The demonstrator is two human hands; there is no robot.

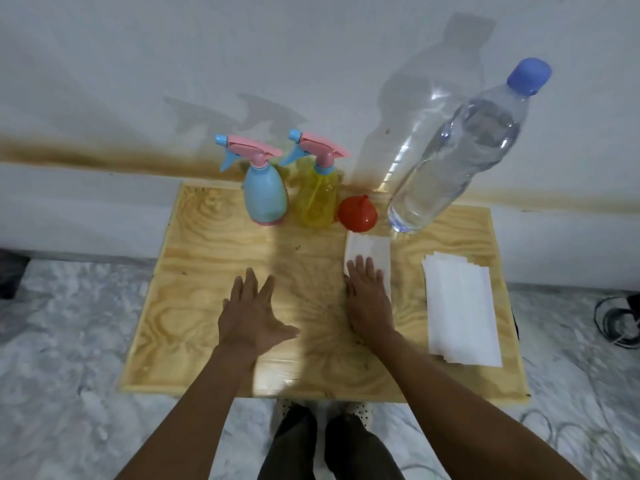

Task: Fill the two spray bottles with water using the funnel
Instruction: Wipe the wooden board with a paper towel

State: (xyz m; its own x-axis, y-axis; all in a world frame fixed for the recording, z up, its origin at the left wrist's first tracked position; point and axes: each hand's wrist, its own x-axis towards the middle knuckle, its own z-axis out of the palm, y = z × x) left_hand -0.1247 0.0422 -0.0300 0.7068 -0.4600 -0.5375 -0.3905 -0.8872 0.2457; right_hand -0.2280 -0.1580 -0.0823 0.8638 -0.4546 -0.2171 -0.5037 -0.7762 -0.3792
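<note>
Head view, single entry.

- Wooden table: stood against a white wall and carried every item below.
- Blue spray bottle: upright at the far edge, pink trigger head screwed on. The body was opaque, so its fill could not be told.
- Yellow spray bottle: upright just beside the blue one on its right, trigger head on. No water line showed through the translucent body.
- Red funnel: lay mouth-down on the table with its spout up, between the yellow bottle and the water bottle, seated in neither sprayer.
- Water bottle: large and clear, upright at the far right, blue cap on, looking nearly full.
- Folded white paper: lay flat, just in front of the funnel.
- Stack of white paper sheets: lay at the right side of the table, apart from the rest.
- Left hand: fingers spread wide, palm down over bare wood and holding nothing. Contact with the table could not be told.
- Right hand: fingers straight and close together, lying flat on the near end of the folded paper.

Progress, judged: nothing begun. Left to do were unscrewing both heads, seating the funnel, uncapping the water, pouring twice and recapping.
</note>
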